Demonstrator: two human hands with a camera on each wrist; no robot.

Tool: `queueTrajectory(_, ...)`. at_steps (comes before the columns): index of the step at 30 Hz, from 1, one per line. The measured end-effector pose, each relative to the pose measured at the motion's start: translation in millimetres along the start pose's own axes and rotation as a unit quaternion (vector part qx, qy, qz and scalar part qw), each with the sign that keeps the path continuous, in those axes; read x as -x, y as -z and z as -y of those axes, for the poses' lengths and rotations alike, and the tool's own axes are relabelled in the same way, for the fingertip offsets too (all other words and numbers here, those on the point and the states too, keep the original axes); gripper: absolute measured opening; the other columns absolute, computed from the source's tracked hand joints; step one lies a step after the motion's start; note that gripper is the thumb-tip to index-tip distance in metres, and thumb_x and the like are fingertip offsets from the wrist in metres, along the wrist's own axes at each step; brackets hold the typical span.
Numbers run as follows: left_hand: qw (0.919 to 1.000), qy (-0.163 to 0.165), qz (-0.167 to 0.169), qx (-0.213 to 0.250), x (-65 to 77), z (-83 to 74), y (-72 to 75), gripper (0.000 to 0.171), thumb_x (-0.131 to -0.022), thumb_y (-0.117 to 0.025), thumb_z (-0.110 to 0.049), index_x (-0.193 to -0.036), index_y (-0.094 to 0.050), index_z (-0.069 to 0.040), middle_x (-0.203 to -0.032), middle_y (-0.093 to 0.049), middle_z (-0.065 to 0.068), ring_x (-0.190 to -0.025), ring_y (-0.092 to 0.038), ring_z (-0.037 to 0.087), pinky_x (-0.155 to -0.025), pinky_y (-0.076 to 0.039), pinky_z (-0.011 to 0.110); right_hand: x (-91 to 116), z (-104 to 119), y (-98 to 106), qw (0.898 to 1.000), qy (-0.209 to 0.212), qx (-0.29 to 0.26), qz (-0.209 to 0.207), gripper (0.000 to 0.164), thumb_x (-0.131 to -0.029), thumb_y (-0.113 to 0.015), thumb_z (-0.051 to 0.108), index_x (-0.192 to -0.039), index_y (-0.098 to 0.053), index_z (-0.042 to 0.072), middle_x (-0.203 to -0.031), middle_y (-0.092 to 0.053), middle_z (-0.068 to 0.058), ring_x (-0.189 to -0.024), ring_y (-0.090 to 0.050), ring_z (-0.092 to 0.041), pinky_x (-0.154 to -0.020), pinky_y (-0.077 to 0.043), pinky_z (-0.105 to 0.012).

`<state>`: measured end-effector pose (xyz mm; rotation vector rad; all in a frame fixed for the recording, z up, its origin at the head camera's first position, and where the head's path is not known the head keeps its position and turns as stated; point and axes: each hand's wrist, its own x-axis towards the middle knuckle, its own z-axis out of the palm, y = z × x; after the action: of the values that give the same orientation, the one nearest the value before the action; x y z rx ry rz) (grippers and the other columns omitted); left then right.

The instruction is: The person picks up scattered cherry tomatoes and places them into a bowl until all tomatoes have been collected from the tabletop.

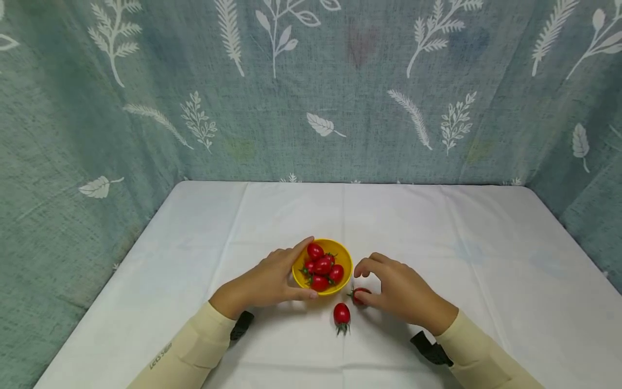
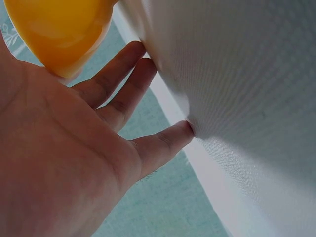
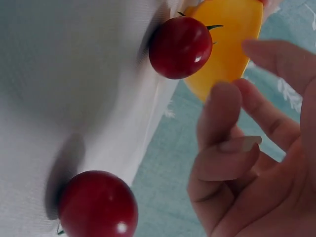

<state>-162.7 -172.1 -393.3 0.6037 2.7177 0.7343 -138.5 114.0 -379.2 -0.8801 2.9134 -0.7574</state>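
A screened-off table (image 1: 486,216), closed in by cloth like a small booth

Grey-green fabric (image 1: 311,70), printed with pale sprigs and leaves (image 1: 320,125), rises behind the table and along its left and right sides; its soft waves and shading show hanging cloth rather than a solid wall. A white cover (image 1: 272,216) with straight fold lines spreads over the tabletop, whose far corners are rounded. The yellow bowl (image 1: 343,252) and small red tomatoes (image 1: 342,313) upon it would suit a home or kitchen, but the fabric fills the background, so what kind of room surrounds this booth cannot be told.
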Motion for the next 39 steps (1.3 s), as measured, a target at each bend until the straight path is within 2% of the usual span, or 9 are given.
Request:
queueTrajectory(3,1.0,-0.002,0.003,0.001,0.2,-0.7,-1.0,0.11,-0.076,-0.077,-0.065,-0.161,-0.015,-0.033,-0.151,-0.049,0.006,-0.132,-0.046,0.03,-0.108,-0.042,0.055,1.3,-1.6,-0.5,0.999,-0.021,0.001,0.038,0.033,-0.08,-0.085,0.031,-0.104,-0.064,0.022,-0.095,-0.06,0.008,-0.072,-0.05,-0.007,-0.063,-0.044,-0.022)
queueTrajectory(6,1.0,-0.003,0.003,0.0,0.9,-1.6,-0.7,0.11,-0.076,-0.077,-0.065,-0.161,-0.016,-0.032,-0.15,-0.05,0.007,-0.132,-0.046,0.031,-0.108,-0.041,0.055,0.9,-2.4,-1.3,0.998,-0.035,0.006,0.059,0.035,-0.078,-0.086,0.032,-0.103,-0.063,0.023,-0.095,-0.059,0.01,-0.073,-0.05,-0.007,-0.064,-0.043,-0.023)
queueTrajectory(17,1.0,-0.006,0.002,-0.004,1.0,-2.5,1.8,0.11,-0.076,-0.076,-0.066,-0.161,-0.015,-0.031,-0.151,-0.049,0.007,-0.133,-0.046,0.031,-0.108,-0.042,0.055,-2.5,-8.1,-4.0,0.996,-0.035,-0.001,0.084,0.029,-0.078,-0.086,0.027,-0.097,-0.065,0.026,-0.086,-0.06,0.016,-0.071,-0.05,-0.006,-0.064,-0.043,-0.024)
queueTrajectory(29,1.0,-0.003,0.002,-0.003,0.6,-1.3,1.0,0.11,-0.076,-0.076,-0.066,-0.161,-0.016,-0.032,-0.151,-0.049,0.006,-0.134,-0.045,0.031,-0.109,-0.041,0.056,-4.6,-10.0,-6.0,0.995,-0.033,-0.005,0.092,0.027,-0.079,-0.086,0.025,-0.097,-0.065,0.026,-0.083,-0.061,0.017,-0.073,-0.051,-0.006,-0.064,-0.045,-0.024)
queueTrajectory(39,1.0,-0.01,-0.001,-0.001,1.0,-1.1,1.9,0.11,-0.076,-0.076,-0.066,-0.161,-0.016,-0.032,-0.151,-0.049,0.007,-0.132,-0.046,0.031,-0.109,-0.041,0.055,-4.2,-7.6,-0.8,0.998,-0.031,0.003,0.062,0.022,-0.081,-0.083,0.027,-0.096,-0.067,0.027,-0.083,-0.063,0.019,-0.071,-0.053,-0.005,-0.066,-0.045,-0.025)
